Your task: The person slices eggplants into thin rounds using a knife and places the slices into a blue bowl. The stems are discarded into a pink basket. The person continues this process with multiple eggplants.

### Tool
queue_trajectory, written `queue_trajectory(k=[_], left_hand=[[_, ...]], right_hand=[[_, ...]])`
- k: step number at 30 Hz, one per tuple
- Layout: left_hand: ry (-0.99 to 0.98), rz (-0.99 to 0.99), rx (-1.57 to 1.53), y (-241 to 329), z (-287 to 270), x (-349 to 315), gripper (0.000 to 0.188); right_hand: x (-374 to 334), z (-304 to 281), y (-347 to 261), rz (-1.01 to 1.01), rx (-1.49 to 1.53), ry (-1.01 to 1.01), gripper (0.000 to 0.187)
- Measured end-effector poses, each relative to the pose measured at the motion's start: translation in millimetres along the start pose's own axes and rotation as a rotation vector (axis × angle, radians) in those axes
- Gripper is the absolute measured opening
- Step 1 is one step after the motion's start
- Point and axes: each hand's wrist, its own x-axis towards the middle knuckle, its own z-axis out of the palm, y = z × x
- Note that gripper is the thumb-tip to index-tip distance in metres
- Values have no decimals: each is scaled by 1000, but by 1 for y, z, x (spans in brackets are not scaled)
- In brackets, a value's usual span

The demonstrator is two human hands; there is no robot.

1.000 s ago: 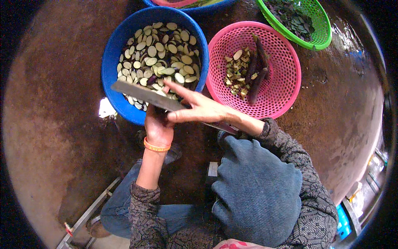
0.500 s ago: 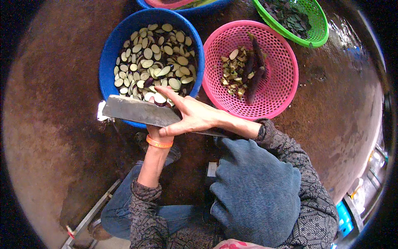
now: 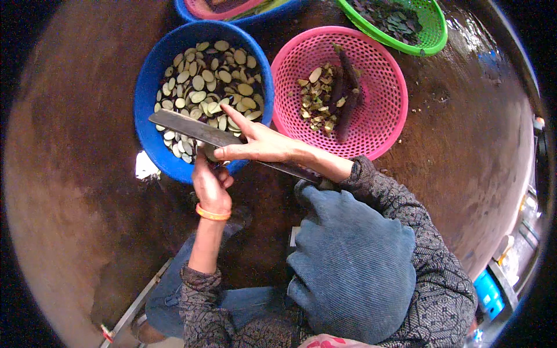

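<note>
A long dark knife (image 3: 188, 126) slants over the near part of a blue basin (image 3: 142, 124) of pale oval eggplant slices (image 3: 198, 97). My right hand (image 3: 264, 143) lies across its blade, thumb on the near side and index finger stretched out over the slices; the other fingers are mostly hidden. The knife's rear end passes beneath my right wrist toward the blue ribbed cloth. Just under the blade, my left hand (image 3: 212, 184), with an orange band at its wrist, is closed, fingers curled, around a piece of eggplant (image 3: 209, 152) mostly covered by blade and fingers.
A pink basket (image 3: 380, 130) right of the basin holds whole dark eggplants (image 3: 348, 101) and trimmings (image 3: 318, 110). Farther right is a green basket (image 3: 438, 35) of dark leaves; another blue basin (image 3: 264, 14) stands at the back. Blue ribbed cloth (image 3: 354, 261) bulges below my right forearm.
The knife's tip has risen over the basin. My left hand has drawn back from behind the blade toward me, its curled fingers now showing. The view has shifted slightly.
</note>
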Motion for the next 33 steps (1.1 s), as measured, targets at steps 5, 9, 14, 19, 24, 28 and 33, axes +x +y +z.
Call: queue_trajectory(k=[5,9,14,19,24,28,33], left_hand=[[-81,77,125,-1,16,39,67],[-339,824,636,-28,95,75,32],[-586,1181,1243,-75,214,120,24],[-514,885,1470,-105,260,159,36],[-644,1064,1191,-72,229,141,25],[-664,1011,807,1,160,102,19],[-674,249,726,54,114,87,25]], right_hand=[[-28,-31,-16,-11,242,-43,117],[-78,-80,-14,34,313,178,79],[-147,-116,-4,-3,661,507,81],[-191,-126,0,-10,710,697,80],[-193,-129,0,-1,642,809,73],[-190,-129,1,34,600,709,62],[-185,-124,4,56,593,671,60]])
